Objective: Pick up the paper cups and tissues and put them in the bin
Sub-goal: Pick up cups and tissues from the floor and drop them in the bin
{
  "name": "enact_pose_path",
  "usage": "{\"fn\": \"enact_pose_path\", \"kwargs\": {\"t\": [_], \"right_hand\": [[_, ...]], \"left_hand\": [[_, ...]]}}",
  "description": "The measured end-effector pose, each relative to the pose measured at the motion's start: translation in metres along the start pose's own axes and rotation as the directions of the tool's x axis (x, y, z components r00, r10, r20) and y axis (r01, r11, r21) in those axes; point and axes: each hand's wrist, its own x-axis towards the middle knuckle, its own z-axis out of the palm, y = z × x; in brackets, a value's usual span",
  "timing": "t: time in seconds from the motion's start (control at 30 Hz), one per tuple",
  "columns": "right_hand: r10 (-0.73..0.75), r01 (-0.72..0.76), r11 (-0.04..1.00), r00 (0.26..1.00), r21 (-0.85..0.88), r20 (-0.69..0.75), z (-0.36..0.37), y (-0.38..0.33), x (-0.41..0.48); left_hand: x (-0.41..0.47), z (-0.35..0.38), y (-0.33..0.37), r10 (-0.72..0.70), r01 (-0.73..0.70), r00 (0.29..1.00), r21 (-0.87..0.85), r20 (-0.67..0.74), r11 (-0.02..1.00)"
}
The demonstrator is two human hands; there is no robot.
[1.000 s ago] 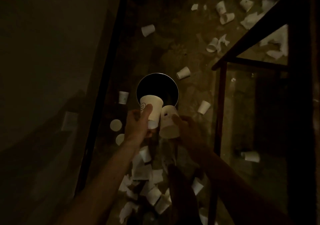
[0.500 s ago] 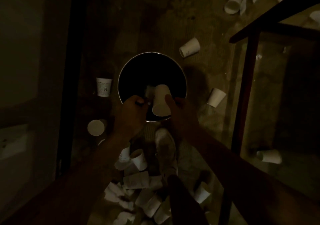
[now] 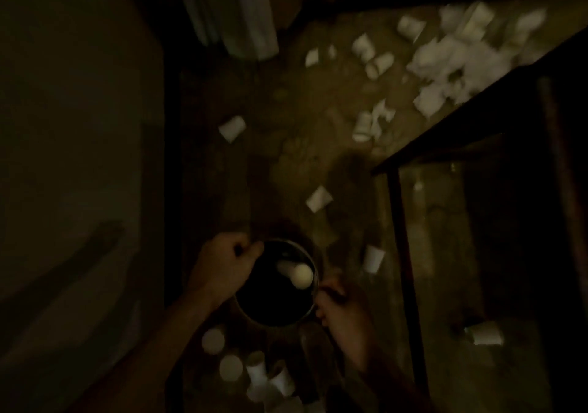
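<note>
The round dark bin [image 3: 313, 272] stands on the floor below me, with two white paper cups [image 3: 299, 274] lying inside it. My left hand [image 3: 222, 264] grips the bin's far-left rim with curled fingers. My right hand [image 3: 342, 312] holds the near-right rim the same way. Loose paper cups lie around: one [image 3: 319, 199] beyond the bin, another [image 3: 374, 258] to its right, a third [image 3: 232, 128] farther off. Crumpled tissues [image 3: 458, 59] are heaped at the far right. The frame is dim and blurred.
A dark table frame [image 3: 477, 110] with a thin leg [image 3: 402, 253] stands on the right; a cup [image 3: 485, 333] lies under it. Several cups [image 3: 257, 371] cluster by my feet. A wall [image 3: 79, 158] runs along the left, and a curtain [image 3: 235, 15] hangs at the far end.
Both cups left my hands and now lie in the bin. My hands spread apart to the bin's rim. My view lifted toward the far litter.
</note>
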Motion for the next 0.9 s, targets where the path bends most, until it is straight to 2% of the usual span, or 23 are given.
{"fn": "enact_pose_path", "kwargs": {"t": [0.17, 0.23, 0.37, 0.5, 0.6, 0.7, 0.8, 0.9], "right_hand": [[-0.148, 0.145, 0.978, 0.989, 0.147, 0.005, -0.029, -0.107, -0.09], [-0.183, 0.182, 0.967, 0.983, 0.18, -0.008, -0.037, -0.142, -0.112], [-0.186, 0.186, 0.947, 0.982, 0.263, -0.027, -0.049, -0.211, -0.14], [-0.172, 0.18, 0.905, 0.983, 0.386, -0.055, -0.069, -0.27, -0.129], [-0.115, 0.163, 0.813, 0.986, 0.558, -0.121, -0.089, -0.313, -0.09], [0.054, 0.202, 0.634, 0.951, 0.746, -0.304, -0.084, -0.343, -0.03], [0.183, 0.188, 0.625, 0.908, 0.757, -0.377, -0.068, -0.356, 0.028], [0.274, 0.182, 0.596, 0.869, 0.782, -0.412, -0.067, -0.364, 0.064]], "left_hand": [[-0.04, -0.085, 0.144, 0.192, -0.201, 0.979, -0.146, -0.071, 0.969], [-0.058, -0.111, 0.189, 0.264, -0.269, 0.963, -0.193, -0.055, 0.943], [-0.073, -0.146, 0.252, 0.309, -0.284, 0.95, -0.275, 0.052, 0.919], [-0.038, -0.156, 0.302, 0.303, -0.245, 0.941, -0.31, 0.154, 0.919], [0.035, -0.143, 0.346, 0.337, -0.253, 0.882, -0.27, 0.331, 0.929], [0.132, -0.114, 0.384, 0.408, -0.377, 0.768, -0.167, 0.493, 0.911], [0.199, -0.094, 0.405, 0.426, -0.485, 0.697, -0.06, 0.577, 0.873], [0.255, -0.077, 0.412, 0.325, -0.525, 0.677, 0.125, 0.66, 0.842]]}}
